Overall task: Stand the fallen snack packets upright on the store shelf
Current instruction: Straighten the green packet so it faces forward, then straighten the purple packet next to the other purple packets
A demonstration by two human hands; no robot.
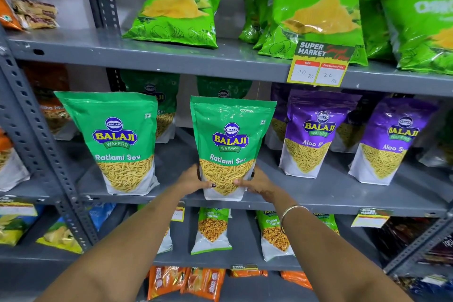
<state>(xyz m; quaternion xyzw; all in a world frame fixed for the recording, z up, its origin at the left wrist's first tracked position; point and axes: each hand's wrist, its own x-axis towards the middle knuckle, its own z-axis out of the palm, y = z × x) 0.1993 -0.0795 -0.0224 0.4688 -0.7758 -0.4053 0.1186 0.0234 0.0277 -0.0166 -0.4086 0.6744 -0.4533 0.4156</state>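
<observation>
A green Ratlami Sev packet (pixel 230 140) stands upright at the front of the middle grey shelf (pixel 318 200). My left hand (pixel 193 179) grips its lower left edge and my right hand (pixel 257 182) grips its lower right edge, thumbs on the front. A second green Ratlami Sev packet (pixel 117 140) stands upright to the left, apart from both hands. More green packets (pixel 152 95) stand behind them, partly hidden.
Two purple Aloo Sev packets (pixel 313 132) stand to the right. Green Crunchem bags (pixel 179 10) lean on the top shelf above a price tag (pixel 318 66). Chana packets (pixel 212 228) stand on the shelf below. A slotted metal upright (pixel 41 135) rises at left.
</observation>
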